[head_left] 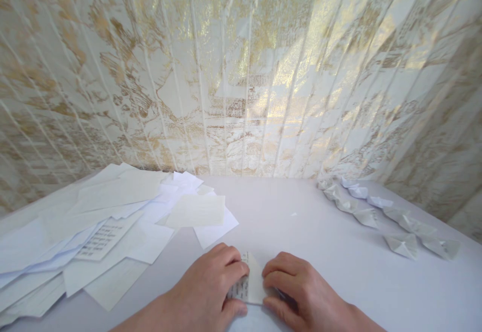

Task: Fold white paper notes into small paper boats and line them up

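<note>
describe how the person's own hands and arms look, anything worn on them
The left hand and right hand are both bare: no gloves, rings, bracelets or watch show. No sleeve shows on the visible stretch of either the left forearm or right forearm. I see no markings.

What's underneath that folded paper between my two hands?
White tabletop shows beyond the near and far edges of the folded paper. Whatever lies directly beneath it is covered; the left hand and right hand also hide its ends.

Matt paper piece (256, 283), smooth tabletop (271, 216)
</note>
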A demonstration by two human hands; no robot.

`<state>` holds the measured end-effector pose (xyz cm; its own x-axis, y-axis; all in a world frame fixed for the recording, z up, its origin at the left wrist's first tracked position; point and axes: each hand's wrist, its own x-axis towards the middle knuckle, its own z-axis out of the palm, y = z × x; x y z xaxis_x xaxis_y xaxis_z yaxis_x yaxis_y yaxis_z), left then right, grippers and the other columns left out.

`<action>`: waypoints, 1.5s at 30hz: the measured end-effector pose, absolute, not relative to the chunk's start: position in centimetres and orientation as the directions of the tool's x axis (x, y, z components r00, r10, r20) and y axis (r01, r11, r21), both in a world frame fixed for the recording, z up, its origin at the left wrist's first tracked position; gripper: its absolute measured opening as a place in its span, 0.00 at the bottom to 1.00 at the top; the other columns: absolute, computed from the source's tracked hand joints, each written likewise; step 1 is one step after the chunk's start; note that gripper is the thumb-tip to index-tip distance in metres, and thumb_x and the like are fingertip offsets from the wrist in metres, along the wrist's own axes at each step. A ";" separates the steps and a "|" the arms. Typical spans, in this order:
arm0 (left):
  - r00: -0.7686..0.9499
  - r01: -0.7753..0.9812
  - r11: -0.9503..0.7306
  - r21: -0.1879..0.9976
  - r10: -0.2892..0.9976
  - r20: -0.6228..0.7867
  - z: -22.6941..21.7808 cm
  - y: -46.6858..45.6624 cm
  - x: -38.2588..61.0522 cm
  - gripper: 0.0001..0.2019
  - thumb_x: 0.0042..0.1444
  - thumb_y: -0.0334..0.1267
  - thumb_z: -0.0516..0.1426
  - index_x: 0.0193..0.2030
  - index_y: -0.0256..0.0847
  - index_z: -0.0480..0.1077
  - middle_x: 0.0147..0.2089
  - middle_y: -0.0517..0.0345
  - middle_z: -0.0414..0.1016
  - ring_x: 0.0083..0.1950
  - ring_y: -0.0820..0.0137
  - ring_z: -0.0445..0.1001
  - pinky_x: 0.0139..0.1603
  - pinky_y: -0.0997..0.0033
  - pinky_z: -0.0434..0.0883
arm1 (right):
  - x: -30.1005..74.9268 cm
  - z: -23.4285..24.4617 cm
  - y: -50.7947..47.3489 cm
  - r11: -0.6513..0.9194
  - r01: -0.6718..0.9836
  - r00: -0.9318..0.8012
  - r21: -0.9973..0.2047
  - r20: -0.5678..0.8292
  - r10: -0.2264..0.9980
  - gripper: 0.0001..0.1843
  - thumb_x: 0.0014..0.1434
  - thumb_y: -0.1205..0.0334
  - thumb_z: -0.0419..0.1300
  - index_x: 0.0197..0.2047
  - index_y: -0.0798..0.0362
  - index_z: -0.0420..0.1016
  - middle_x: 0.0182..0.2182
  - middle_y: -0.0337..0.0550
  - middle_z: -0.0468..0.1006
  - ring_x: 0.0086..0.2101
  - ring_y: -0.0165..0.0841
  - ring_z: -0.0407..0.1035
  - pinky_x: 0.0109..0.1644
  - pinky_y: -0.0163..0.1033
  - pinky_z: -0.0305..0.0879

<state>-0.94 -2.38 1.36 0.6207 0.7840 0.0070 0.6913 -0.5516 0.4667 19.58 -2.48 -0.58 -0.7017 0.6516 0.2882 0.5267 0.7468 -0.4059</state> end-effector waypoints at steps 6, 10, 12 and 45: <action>0.636 0.699 -0.579 0.420 0.772 0.005 1.4 -2.3 -0.7 0.12 0.46 0.33 0.58 0.40 0.43 0.70 0.39 0.55 0.67 0.42 0.64 0.64 0.44 0.64 0.65 | 19.3 -0.8 -2.6 0.779 0.535 -0.713 -0.327 0.320 0.624 0.03 0.55 0.64 0.55 0.32 0.54 0.69 0.29 0.44 0.72 0.32 0.34 0.66 0.36 0.35 0.63; 0.639 0.699 -0.589 0.406 0.769 0.014 1.2 -2.4 -0.7 0.12 0.48 0.33 0.57 0.42 0.43 0.70 0.39 0.54 0.67 0.42 0.63 0.63 0.44 0.64 0.65 | 19.2 -0.8 -2.4 0.787 0.532 -0.710 -0.314 0.340 0.616 0.03 0.55 0.66 0.54 0.32 0.54 0.69 0.28 0.44 0.72 0.31 0.33 0.66 0.35 0.35 0.62; 0.640 0.698 -0.589 0.406 0.768 0.013 1.2 -2.4 -0.7 0.12 0.48 0.33 0.57 0.42 0.43 0.70 0.39 0.54 0.67 0.42 0.64 0.63 0.44 0.64 0.65 | 19.3 -0.8 -2.4 0.793 0.524 -0.715 -0.311 0.346 0.608 0.04 0.56 0.66 0.54 0.31 0.54 0.68 0.27 0.43 0.72 0.30 0.33 0.66 0.35 0.34 0.62; 0.650 0.699 -0.611 0.371 0.760 0.029 1.1 -2.3 -0.8 0.10 0.48 0.33 0.56 0.40 0.43 0.70 0.39 0.55 0.68 0.41 0.64 0.64 0.42 0.66 0.66 | 19.6 -0.8 -2.3 0.765 0.534 -0.688 -0.359 0.342 0.640 0.11 0.60 0.63 0.50 0.30 0.55 0.69 0.25 0.44 0.73 0.28 0.32 0.66 0.33 0.34 0.62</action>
<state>-0.81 -2.32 1.06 0.6495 0.7598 0.0286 0.6989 -0.6114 0.3711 19.60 -2.30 -0.81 -0.6877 0.6403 0.3423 0.5338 0.7654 -0.3595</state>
